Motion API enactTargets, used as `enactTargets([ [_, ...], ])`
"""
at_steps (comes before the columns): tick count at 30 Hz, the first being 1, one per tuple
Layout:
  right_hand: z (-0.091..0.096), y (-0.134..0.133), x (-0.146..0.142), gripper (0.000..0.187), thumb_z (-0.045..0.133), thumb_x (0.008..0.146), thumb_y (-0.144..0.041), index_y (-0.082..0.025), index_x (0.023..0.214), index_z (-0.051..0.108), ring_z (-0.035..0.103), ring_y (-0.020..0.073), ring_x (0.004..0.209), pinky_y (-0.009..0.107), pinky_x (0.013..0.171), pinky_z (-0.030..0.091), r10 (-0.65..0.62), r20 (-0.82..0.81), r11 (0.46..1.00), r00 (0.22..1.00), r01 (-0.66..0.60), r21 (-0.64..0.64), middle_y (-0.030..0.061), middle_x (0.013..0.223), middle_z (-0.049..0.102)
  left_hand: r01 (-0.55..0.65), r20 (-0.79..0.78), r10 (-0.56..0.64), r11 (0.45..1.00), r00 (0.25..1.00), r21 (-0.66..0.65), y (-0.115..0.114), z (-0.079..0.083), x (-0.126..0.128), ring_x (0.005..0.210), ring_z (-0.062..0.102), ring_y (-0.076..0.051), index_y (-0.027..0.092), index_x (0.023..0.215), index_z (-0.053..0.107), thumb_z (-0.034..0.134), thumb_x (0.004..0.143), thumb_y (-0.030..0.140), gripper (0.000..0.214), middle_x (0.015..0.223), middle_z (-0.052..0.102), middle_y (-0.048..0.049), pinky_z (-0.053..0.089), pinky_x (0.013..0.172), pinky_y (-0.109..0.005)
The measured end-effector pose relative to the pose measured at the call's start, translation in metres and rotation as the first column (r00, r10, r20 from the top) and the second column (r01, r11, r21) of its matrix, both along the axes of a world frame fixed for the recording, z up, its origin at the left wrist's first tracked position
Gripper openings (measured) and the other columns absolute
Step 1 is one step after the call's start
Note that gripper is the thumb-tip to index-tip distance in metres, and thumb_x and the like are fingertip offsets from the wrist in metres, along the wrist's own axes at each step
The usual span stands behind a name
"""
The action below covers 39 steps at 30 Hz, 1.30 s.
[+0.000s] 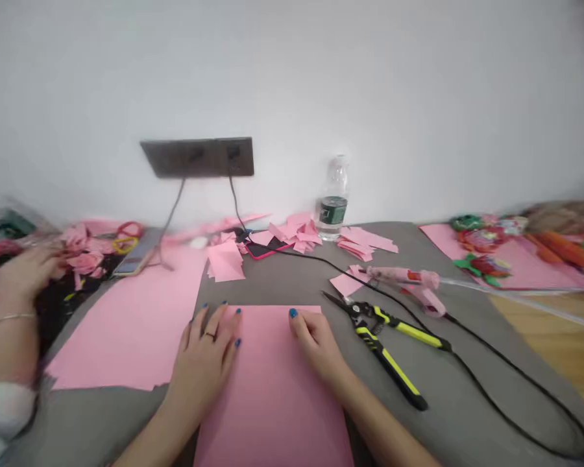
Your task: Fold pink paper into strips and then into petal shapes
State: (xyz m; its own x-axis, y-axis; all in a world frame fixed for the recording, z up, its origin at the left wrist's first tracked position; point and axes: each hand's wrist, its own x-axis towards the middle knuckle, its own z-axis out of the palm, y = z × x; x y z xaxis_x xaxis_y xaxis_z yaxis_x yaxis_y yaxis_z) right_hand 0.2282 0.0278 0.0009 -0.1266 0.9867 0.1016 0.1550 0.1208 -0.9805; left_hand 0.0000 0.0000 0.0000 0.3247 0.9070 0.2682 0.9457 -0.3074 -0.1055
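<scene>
Currently, the left hand (203, 366) and right hand (316, 344) lie open on pink paper (272, 408), holding nothing; slipping could crease it.

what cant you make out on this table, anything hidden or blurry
In the head view:
- pink sheet: near end cut off by the bottom edge
- phone: partly hidden by paper scraps
- bottle label: print too small and blurred to read
- craft pieces: too blurred to identify
- bag: blurred and cut off by the left edge
</scene>
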Motion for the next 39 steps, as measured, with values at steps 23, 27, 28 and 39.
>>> enactTargets([
  [23, 0.036, 0.024, 0.019, 0.023, 0.059, 0.082, -0.005, -0.021, 0.096, 0.068, 0.058, 0.0237, 0.095, 0.037, 0.087, 0.041, 0.034, 0.38, 0.973, 0.924, -0.117, 0.198, 0.007, 0.101, 0.07, 0.213, 0.403, -0.03, 0.884, 0.915, -0.417, 0.072, 0.05, -0.003, 0.098, 0.062, -0.029, 0.021, 0.095, 0.065, 0.063, 0.078, 0.015, 0.018, 0.1, 0.07, -0.0074, 0.048, 0.083, -0.04],
  [27, 0.039, 0.032, -0.005, 0.024, 0.069, 0.076, -0.001, -0.02, 0.09, 0.071, 0.059, 0.0259, 0.093, 0.038, 0.084, 0.039, 0.102, 0.526, 0.954, 0.844, -0.233, 0.188, 0.0071, 0.095, 0.073, 0.264, 0.429, -0.034, 0.831, 0.903, -0.49, 0.072, 0.058, -0.001, 0.077, 0.059, -0.022, 0.022, 0.076, 0.058, 0.059, 0.081, 0.018, 0.006, 0.08, 0.062, -0.0009, 0.043, 0.065, -0.03],
  [28, 0.039, 0.032, -0.011, 0.022, 0.069, 0.077, -0.001, -0.02, 0.089, 0.071, 0.059, 0.0252, 0.091, 0.037, 0.083, 0.038, 0.11, 0.548, 0.951, 0.829, -0.248, 0.185, 0.0065, 0.093, 0.073, 0.278, 0.441, -0.033, 0.818, 0.897, -0.504, 0.071, 0.06, -0.001, 0.072, 0.058, -0.021, 0.023, 0.075, 0.056, 0.057, 0.083, 0.02, 0.009, 0.076, 0.06, 0.0006, 0.041, 0.062, -0.028],
  [39, 0.046, 0.023, -0.038, 0.019, 0.061, 0.08, 0.0, -0.019, 0.077, 0.063, 0.061, 0.016, 0.078, 0.031, 0.078, 0.031, 0.117, 0.593, 0.959, 0.797, -0.245, 0.141, -0.0002, 0.08, 0.071, 0.389, 0.559, -0.048, 0.767, 0.828, -0.51, 0.059, 0.059, 0.001, 0.075, 0.061, -0.018, 0.023, 0.082, 0.057, 0.046, 0.091, 0.023, 0.014, 0.083, 0.065, 0.0, 0.042, 0.066, -0.027],
])
